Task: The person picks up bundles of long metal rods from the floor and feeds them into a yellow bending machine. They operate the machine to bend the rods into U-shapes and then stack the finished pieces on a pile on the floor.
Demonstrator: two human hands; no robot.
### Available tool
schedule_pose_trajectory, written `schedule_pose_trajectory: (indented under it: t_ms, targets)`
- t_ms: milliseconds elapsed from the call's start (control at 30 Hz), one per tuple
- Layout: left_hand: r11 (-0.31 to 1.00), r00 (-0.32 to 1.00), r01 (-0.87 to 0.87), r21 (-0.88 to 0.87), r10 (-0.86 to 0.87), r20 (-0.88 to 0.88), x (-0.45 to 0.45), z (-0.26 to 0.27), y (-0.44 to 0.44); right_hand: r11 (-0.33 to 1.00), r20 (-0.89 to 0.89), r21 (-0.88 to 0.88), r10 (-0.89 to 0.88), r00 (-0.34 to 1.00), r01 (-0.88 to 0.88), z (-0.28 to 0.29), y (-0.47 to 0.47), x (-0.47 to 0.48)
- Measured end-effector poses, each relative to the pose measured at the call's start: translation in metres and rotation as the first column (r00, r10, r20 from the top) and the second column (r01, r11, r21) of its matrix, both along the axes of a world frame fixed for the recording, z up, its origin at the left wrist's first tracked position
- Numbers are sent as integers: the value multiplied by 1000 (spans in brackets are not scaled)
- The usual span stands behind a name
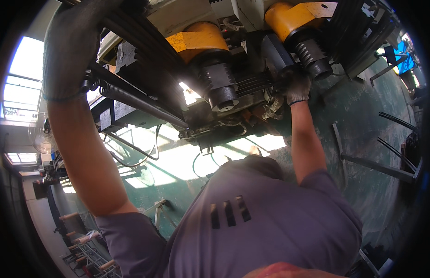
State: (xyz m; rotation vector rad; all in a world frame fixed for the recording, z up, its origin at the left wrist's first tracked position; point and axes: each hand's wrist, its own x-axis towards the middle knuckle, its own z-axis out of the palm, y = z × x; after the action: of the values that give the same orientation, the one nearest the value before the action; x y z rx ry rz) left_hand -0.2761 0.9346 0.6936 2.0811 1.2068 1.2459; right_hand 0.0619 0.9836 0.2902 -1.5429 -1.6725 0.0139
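Note:
My left hand (74, 45), in a grey knit glove, is raised at the upper left beside a bundle of long dark metal bars (145, 41). Its fingers run into shadow at the top edge, so their grip is hidden. My right hand (298, 87), gloved with a light cuff, is closed around the dark end of several thin metal bars (255, 83) under the machine; its fingertips are in shadow. Between my hands hangs a black ribbed cylinder (220, 81) under a yellow machine arm (199, 40). A second yellow arm (295, 21) with a ribbed cylinder (312, 55) is above my right hand.
A coil spring (138, 100) slants below the left bars, with a looped cable (155, 146) beneath. Metal stands (378, 168) are on the green floor (361, 104) at right. A rack with wooden rollers (93, 253) is at lower left, and a glass-like bulb (41, 133) near the windows.

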Motion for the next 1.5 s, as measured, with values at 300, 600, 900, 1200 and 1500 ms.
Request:
schedule_pose_trajectory:
  t_ms: [300, 600, 900, 1200, 1500]
  targets:
    - [990, 990, -138, 22, 138, -1, -2, 4, -8, 987, -304, -126, 57, 951, -100, 3, -9, -6]
    - [979, 979, -202, 29, 202, 9, -2, 2, -15, 984, -508, -90, 90, 857, -156, -12, -4, 0]
    - [969, 968, -247, 9, 247, 41, -16, -7, -74, 901, -886, -95, 118, 449, -424, 10, -15, -2]
    - [996, 863, -42, 82, -5, 505, -55, -51, -253, 968, -916, -131, -36, 400, -213, 57, -156, -17]
    - [493, 8, -821, -288, 514, 857, -22, -232, -538, 803, -677, -146, 344, 650, -577, 47, -173, -116]
